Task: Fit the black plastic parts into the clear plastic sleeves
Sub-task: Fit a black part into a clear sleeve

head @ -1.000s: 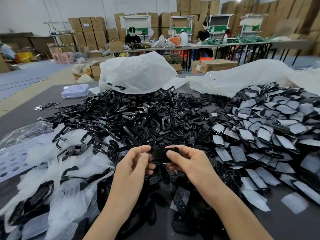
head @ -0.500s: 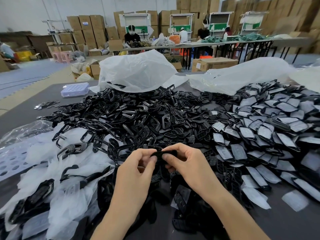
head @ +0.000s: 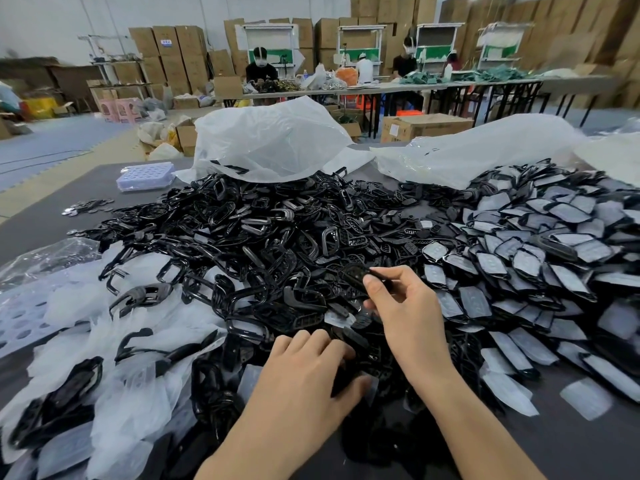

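While the right hand [head: 398, 306] holds a black part [head: 355, 275] up over the middle of the heap, pinched between thumb and curled fingers, the left hand [head: 311, 372] lies palm down on the near edge of the pile. Its fingers are bent in among the loose pieces. Whether it has caught anything I cannot tell, because the fingertips are sunk out of sight.

What matters for the next move is how the two hands stand to each other. The held part is farther away than the left hand and to its right. Its long axis seems to run roughly left to right, and the free end points left. A clear sleeve [head: 372, 388] lies flat just beside the left thumb, so the left hand is much the nearer one to pick it up. I judge it will then have to bring the sleeve's mouth up to that free end.

As for containers, a white bag [head: 270, 143] slumps open at the far side, with black parts spilling from its mouth into the loose black pile [head: 242, 237]. A second bag [head: 478, 150] lies far right, its contents hidden. A small lidded tray [head: 145, 174] sits far left. Sleeved parts [head: 554, 244] are heaped on the right of the dark table [head: 606, 431], and empty sleeves [head: 121, 327] are drifted near left.
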### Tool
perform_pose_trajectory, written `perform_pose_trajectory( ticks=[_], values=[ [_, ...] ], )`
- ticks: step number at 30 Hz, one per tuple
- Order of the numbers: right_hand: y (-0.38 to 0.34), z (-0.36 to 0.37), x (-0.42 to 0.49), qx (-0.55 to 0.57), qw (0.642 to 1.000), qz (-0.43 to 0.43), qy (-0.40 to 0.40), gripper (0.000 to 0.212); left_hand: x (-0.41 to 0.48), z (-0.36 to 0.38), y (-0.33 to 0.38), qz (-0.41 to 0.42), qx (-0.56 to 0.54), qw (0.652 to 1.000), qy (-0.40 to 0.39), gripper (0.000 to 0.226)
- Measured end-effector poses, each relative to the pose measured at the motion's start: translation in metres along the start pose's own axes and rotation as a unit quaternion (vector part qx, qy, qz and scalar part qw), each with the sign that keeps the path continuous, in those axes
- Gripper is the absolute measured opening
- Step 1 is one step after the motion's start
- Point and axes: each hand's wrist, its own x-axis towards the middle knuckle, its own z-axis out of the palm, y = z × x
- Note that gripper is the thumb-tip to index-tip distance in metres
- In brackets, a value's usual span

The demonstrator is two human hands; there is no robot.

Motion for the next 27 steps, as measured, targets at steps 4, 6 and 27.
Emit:
perform_pose_trajectory(
  ticks=[4,6,27],
  values=[
    [0.000,0.000,-0.001,-0.016,1.000,0.001,0.005,0.003,0.001,0.001,0.003,0.008,-0.044,0.999,-0.023,0.038],
    [0.000,0.001,-0.001,-0.015,1.000,0.007,0.002,0.004,0.001,-0.002,0.005,-0.005,-0.107,0.994,-0.005,0.020],
    [-0.029,0.008,-0.011,0.361,0.889,0.186,-0.210,0.007,0.005,-0.016,0.000,-0.148,-0.565,0.795,0.166,0.003]
  ],
)
